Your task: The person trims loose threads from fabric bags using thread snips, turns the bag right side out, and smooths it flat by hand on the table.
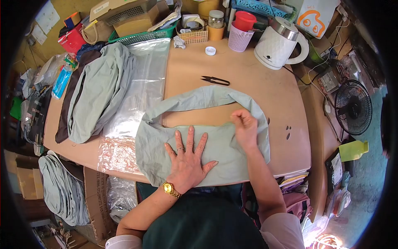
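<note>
A pale grey-green cloth bag (219,155) with a wide looped strap lies flat at the table's front edge. My left hand (186,159), with a gold watch at the wrist, rests palm down on its body, fingers spread. Over the right end of the bag's upper edge is my right hand (244,126), its fingers curled in a pinch; whatever is between them is too small to make out. Black thread snips (215,80) lie beyond the strap.
Folded grey cloth (97,93) and clear plastic sheets (145,79) lie at left. A white kettle (275,45), a pink cup (240,40), a white cap (210,50) and a basket (194,36) stand along the back. A black fan (353,107) is at right.
</note>
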Motion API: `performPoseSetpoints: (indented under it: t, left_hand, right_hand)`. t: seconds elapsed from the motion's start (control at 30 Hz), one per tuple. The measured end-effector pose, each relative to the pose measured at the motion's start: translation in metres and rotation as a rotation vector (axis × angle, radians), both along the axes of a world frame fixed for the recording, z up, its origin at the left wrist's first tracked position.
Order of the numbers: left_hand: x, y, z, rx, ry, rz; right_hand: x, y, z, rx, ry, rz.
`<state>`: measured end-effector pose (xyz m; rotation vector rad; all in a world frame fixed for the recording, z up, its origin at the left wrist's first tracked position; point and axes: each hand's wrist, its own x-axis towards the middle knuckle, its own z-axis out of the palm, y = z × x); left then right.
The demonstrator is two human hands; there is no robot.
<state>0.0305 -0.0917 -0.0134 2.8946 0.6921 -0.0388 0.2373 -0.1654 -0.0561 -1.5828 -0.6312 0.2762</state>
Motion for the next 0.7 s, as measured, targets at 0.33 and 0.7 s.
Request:
performPoseSetpoints:
  t: [0.33,0.7]
  left_hand:
    - [0.009,0.026,0.037,-0.138,-0.164,-0.086]
    - [-0.013,0.112,-0.026,0.061,-0.675,0.28]
  right_hand:
    - [-0.011,0.006,0.039,-0.076,-0.111,0.174]
    - [0.008,0.008,0.005,-0.322,-0.559,-0.067]
